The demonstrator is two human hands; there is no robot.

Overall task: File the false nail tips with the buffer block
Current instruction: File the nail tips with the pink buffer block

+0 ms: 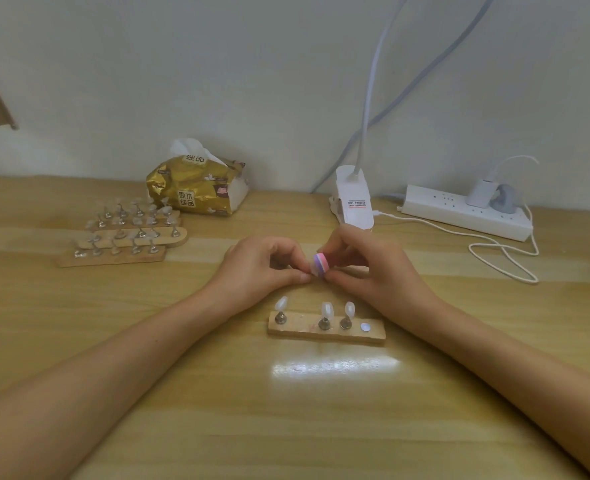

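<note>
Gold tissue pack lying on the desk and showing a white front label reading 原木纯品, a second white label on its top reading 纯品 upside down, white lamp clip carrying a sticker with dark and red print too small to read.

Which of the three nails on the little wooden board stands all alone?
The leftmost nail tip on the near wooden board. A wide gap parts it from the middle nail tip and the right nail tip, which stand side by side.
</note>
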